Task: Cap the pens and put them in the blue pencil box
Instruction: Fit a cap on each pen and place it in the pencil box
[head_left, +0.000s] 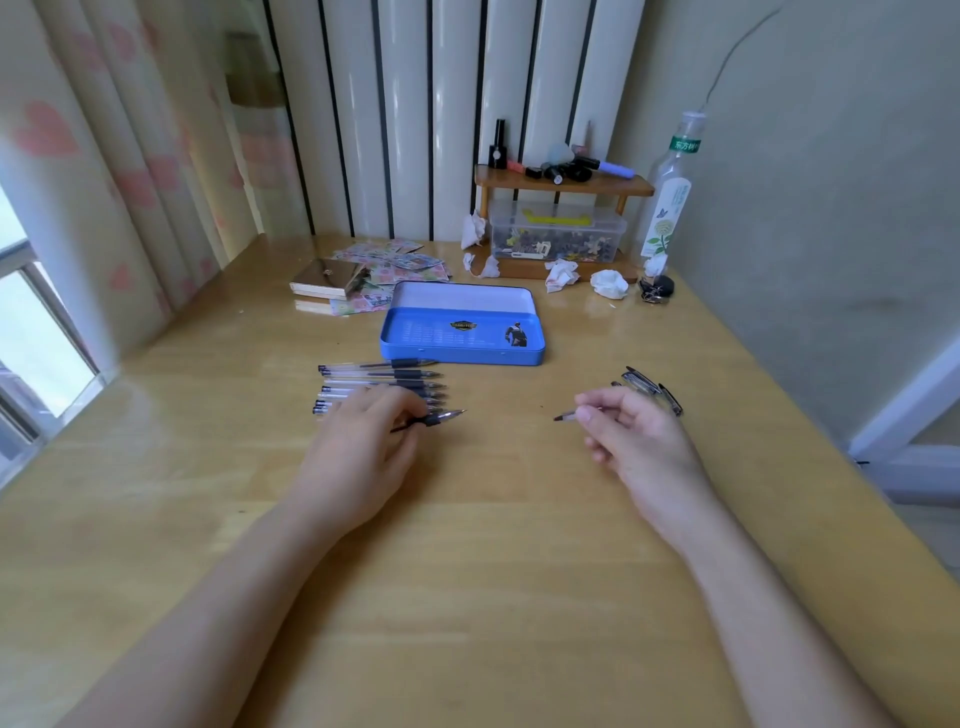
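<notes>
The blue pencil box (462, 338) lies open on the wooden desk, its lid tipped back, nothing visible inside. Several uncapped clear pens (382, 375) lie in a row just left of and in front of the box, tips pointing right. My left hand (363, 452) rests over the nearer pens and grips one uncapped pen (441, 417) by its black grip, tip to the right. My right hand (639, 441) pinches a pen cap (565, 416) between thumb and finger. Loose caps (652, 387) lie in a small pile just behind that hand.
Behind the box lie a gold case (327, 278) and patterned paper sheets (400, 262). At the back right stand a wooden shelf (561, 184) with cosmetics, a clear plastic container (558, 234), crumpled tissues (609, 283), keys (657, 288) and a bottle (670, 192).
</notes>
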